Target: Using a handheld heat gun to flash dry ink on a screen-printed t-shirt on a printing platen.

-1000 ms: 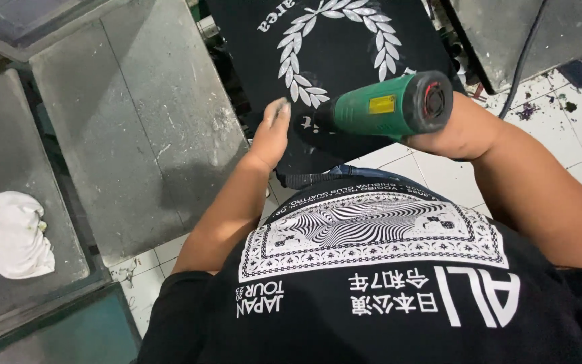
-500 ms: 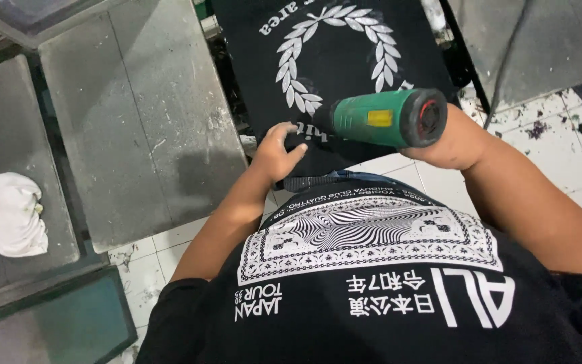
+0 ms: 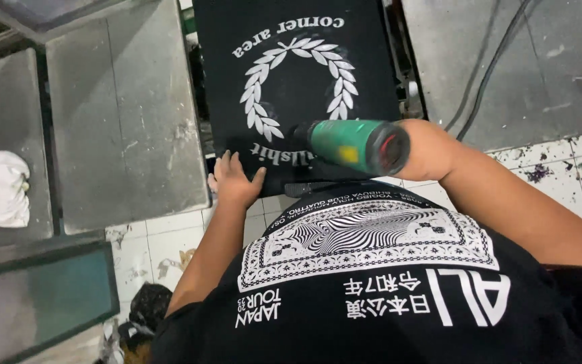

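Green heat gun (image 3: 355,145) gripped in right hand (image 3: 422,148); left hand (image 3: 234,178) spread flat on black printed shirt (image 3: 291,40).

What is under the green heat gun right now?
Under the green cylindrical heat gun, held in the right hand, lies the black printed shirt; its lower white lettering is partly covered. The left hand presses the hem.

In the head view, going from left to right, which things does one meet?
White cloth → grey metal platen → left hand → green heat gun → black cable.
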